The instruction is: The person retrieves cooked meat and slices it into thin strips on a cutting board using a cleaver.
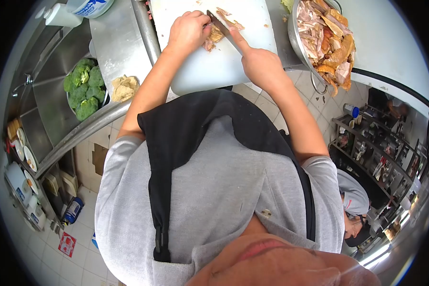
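Note:
My right hand grips a knife, its index finger stretched along the blade. The blade slants up and left across a white cutting board. Just left of it my left hand is curled, its fingers closed on a piece of cooked meat that looks like poultry. The fingertips are close to the blade and partly hidden. Shreds of meat lie past the knife, and small scraps dot the board.
On the right stands a metal bowl heaped with cooked meat pieces. Left are broccoli heads by a steel sink, a pale lump of food on the counter and a white tub. A co-worker is at lower right.

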The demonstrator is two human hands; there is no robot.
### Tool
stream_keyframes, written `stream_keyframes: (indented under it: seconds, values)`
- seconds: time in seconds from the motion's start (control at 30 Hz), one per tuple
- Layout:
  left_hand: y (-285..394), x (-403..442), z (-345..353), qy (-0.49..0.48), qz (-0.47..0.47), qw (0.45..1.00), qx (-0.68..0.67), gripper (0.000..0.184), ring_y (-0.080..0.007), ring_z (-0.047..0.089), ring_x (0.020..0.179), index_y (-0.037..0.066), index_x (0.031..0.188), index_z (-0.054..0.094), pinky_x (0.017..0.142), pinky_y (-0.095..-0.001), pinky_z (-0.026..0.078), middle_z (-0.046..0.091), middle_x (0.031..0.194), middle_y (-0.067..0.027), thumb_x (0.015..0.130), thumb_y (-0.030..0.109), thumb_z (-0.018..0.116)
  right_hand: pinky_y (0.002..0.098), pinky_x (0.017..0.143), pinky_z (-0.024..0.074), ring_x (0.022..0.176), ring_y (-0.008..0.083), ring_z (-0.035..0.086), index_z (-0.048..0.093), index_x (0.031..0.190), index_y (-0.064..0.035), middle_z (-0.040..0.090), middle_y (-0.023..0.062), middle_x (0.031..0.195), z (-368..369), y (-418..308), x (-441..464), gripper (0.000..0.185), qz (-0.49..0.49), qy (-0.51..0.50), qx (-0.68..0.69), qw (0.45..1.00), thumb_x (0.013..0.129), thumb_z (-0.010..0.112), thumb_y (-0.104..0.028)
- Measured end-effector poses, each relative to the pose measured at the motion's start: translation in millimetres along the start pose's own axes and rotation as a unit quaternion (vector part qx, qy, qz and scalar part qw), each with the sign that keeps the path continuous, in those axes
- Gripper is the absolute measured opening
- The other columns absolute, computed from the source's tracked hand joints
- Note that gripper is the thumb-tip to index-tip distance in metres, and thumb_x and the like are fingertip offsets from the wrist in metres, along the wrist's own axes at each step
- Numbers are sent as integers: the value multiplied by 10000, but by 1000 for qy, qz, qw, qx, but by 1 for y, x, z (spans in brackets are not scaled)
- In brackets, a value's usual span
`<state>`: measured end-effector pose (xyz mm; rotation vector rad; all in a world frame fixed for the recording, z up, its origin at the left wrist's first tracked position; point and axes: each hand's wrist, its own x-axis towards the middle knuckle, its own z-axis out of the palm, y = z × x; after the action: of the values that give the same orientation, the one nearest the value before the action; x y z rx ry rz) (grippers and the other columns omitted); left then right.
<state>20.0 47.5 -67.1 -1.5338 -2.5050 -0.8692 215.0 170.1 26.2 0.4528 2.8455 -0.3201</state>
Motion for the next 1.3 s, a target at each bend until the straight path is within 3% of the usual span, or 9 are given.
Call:
stream_keyframes:
  seconds: [0.07,0.2,0.27,0.33,0.77,0.87,0.93,1.07,1.3]
  values:
    - [2,-1,-3,-36,-15,999,9,163,-296,673,984,116,998,766,849,-428,560,717,1014,-61,879,223,739,499,721,550,728,375,697,285,1640,-307,710,185,780,17,3,5,829,10,-2,19,1000,897,550,-51]
    - [-3,0,-3,-34,-8,999,-3,163,-301,674,985,113,999,765,850,-429,559,718,1016,-66,880,220,736,498,726,565,742,366,717,341,1623,-256,732,184,810,28,8,32,765,-16,59,44,997,905,514,-55]
    - [-12,2,-3,-44,-33,994,-90,164,-310,672,978,108,1003,763,849,-430,555,717,1016,-71,883,215,728,498,729,564,748,366,717,339,1623,-268,733,183,814,22,12,33,764,-15,64,42,997,909,519,-65]
    - [-16,0,-8,-10,-22,998,-64,167,-315,671,975,105,1006,763,848,-430,554,718,1019,-73,885,214,724,493,741,563,770,362,719,328,1625,-287,736,179,825,9,14,25,766,40,71,31,996,915,517,-71]
    - [-19,1,-8,-32,-22,999,10,194,-297,657,1025,131,1027,769,908,-444,521,723,1034,-50,883,243,703,488,749,557,798,350,718,326,1630,-246,749,157,890,-15,-7,5,780,-1,-36,-1,999,900,503,-35]
    - [-17,-1,-8,-36,-28,999,24,186,-276,658,1026,155,1016,773,890,-462,510,723,1025,-28,875,254,703,491,753,558,802,357,719,333,1628,-238,747,164,881,2,-4,16,779,-14,-6,-1,1000,896,498,-28]
    - [-17,0,-8,-34,-34,998,43,176,-261,658,1026,173,1003,776,876,-475,502,722,1012,-14,870,262,703,514,719,547,738,394,700,323,1622,-309,714,199,797,13,-2,25,778,-20,35,28,999,917,541,-63]
    - [-18,0,-6,-24,-38,998,45,181,-249,660,1032,187,1010,777,876,-464,498,723,1021,-4,868,272,705,519,714,548,732,404,700,315,1624,-306,712,210,795,16,5,10,786,-11,12,42,999,912,547,-68]
    - [-20,-2,-9,-33,-39,999,2,174,-251,652,1057,182,997,779,892,-456,485,722,1027,-1,867,274,710,517,726,552,736,405,701,309,1623,-311,714,211,798,24,15,36,710,5,87,74,993,976,520,-111]
